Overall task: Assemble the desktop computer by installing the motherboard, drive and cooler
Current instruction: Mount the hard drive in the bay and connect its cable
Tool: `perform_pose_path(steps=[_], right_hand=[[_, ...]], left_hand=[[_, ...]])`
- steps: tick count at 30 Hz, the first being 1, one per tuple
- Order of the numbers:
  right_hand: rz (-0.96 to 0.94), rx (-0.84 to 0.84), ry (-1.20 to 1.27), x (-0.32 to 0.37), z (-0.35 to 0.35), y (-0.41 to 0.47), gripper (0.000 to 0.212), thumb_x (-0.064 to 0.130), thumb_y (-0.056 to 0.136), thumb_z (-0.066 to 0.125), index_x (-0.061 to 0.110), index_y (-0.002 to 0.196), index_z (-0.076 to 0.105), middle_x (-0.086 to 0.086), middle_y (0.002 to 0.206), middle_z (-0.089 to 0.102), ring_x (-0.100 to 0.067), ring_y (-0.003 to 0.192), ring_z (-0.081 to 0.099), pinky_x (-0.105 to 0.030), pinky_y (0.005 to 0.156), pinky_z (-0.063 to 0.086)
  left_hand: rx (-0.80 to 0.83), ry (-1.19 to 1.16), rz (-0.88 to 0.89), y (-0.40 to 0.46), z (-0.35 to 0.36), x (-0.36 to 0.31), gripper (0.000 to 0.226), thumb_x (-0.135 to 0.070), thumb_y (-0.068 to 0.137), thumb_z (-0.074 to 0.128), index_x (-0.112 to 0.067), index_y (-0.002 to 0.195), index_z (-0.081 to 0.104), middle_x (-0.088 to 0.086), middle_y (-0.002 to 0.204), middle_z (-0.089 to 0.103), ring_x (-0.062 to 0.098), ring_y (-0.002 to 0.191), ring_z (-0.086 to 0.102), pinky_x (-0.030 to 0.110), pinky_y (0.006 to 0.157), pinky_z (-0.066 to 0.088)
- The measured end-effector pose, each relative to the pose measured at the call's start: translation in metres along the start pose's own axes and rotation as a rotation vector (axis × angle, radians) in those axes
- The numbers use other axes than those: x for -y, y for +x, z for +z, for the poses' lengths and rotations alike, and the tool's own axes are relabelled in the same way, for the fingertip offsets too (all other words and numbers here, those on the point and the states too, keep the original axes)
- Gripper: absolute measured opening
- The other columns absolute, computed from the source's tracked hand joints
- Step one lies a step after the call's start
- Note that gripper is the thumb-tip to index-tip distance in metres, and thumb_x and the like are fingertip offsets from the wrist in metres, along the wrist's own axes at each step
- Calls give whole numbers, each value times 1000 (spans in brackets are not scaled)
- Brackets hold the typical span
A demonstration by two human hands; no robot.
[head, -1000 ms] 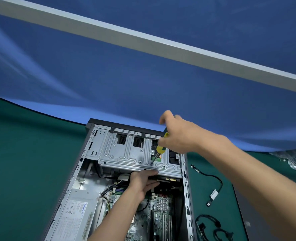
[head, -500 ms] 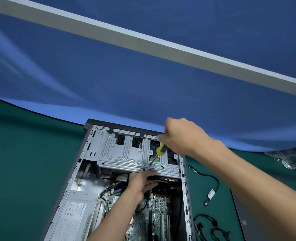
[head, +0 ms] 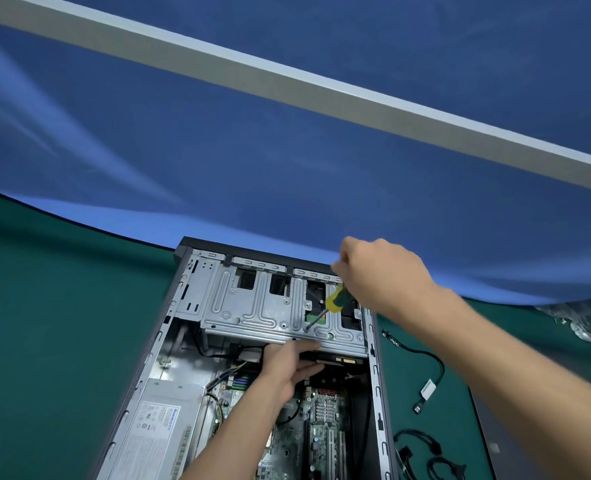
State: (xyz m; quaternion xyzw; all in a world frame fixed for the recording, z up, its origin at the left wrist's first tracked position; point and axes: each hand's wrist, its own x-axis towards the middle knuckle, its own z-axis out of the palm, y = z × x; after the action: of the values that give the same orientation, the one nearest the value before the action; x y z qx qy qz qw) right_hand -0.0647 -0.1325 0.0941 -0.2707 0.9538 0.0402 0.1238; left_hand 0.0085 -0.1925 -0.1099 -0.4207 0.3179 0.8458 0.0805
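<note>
Since before, our right hand [head: 380,275] barely moved, gripping the screwdriver [head: 334,299] at the drive cage [head: 252,313] while our left hand [head: 287,365], fingers relaxed, supported the drive; a tilted tip could slip.

Right hand [head: 377,275] over the far right corner of the case [head: 377,375], screwdriver [head: 325,308] slanting down-left from it onto the drive cage [head: 252,317]. Left hand [head: 287,365] just below that cage's near edge, motherboard [head: 322,427] under its wrist, power supply [head: 162,427] to its left. Cables [head: 425,368] lie outside the case, under the right forearm.
</note>
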Motion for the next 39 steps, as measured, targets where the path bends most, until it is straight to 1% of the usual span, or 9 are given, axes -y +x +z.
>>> perform_pose_path(steps=[4,9,13,17,21,25,29,33,39], right_hand=[[33,120,199,-3,-4,0,42,36,88,58,28,119,32,1,99,42,-21,76,53,-31,58,37],[60,-120,-41,1,3,-3,29,42,96,40,15,90,46,-3,75,52,-26,70,48,-27,48,25],[34,71,-10,1,-5,2,26,42,91,48,21,104,40,1,92,51,-25,83,52,-32,60,34],[98,-28,-85,3,-5,4,40,41,97,39,12,70,38,-2,69,44,-19,57,42,-27,49,26],[40,199,147,2,-12,4,24,35,91,52,18,101,39,-1,96,49,-23,75,53,-36,66,46],[95,-23,-29,10,-2,1,34,37,97,40,12,74,38,-3,70,45,-21,59,42,-28,48,27],[56,205,163,7,-11,3,23,32,91,50,19,104,36,-2,88,52,-21,62,55,-34,60,47],[118,-1,-20,8,-6,4,36,40,97,40,12,75,39,-4,72,48,-21,59,43,-28,49,28],[52,69,103,9,-6,2,20,30,97,41,12,90,44,-3,81,53,-29,70,54,-31,52,37]], left_hand=[[3,-1,0,-1,1,-2,14,11,74,67,5,87,65,19,100,66,42,98,59,42,70,59],[-9,-7,5,0,0,-1,9,11,79,62,2,79,66,20,101,66,43,100,58,40,67,59],[11,-10,0,-1,-1,-1,16,11,73,67,4,88,64,21,103,65,45,103,58,43,73,58],[1,-8,-1,0,-1,-1,15,10,74,68,4,87,65,21,104,66,44,103,58,42,70,59],[14,-9,-6,-1,-2,-2,18,10,73,69,5,90,64,20,102,65,43,100,59,43,73,58],[28,-10,6,-1,-1,-1,19,10,73,69,4,91,64,18,100,65,42,100,57,45,75,58],[24,-7,-13,-4,-2,-4,19,11,74,68,8,92,63,17,96,65,41,96,58,44,73,58],[23,-16,-9,-4,0,-4,18,12,73,68,5,88,63,17,93,65,38,90,57,45,72,58],[24,-18,-22,-4,0,-7,17,13,74,66,5,88,62,16,93,64,36,86,57,44,70,58]])
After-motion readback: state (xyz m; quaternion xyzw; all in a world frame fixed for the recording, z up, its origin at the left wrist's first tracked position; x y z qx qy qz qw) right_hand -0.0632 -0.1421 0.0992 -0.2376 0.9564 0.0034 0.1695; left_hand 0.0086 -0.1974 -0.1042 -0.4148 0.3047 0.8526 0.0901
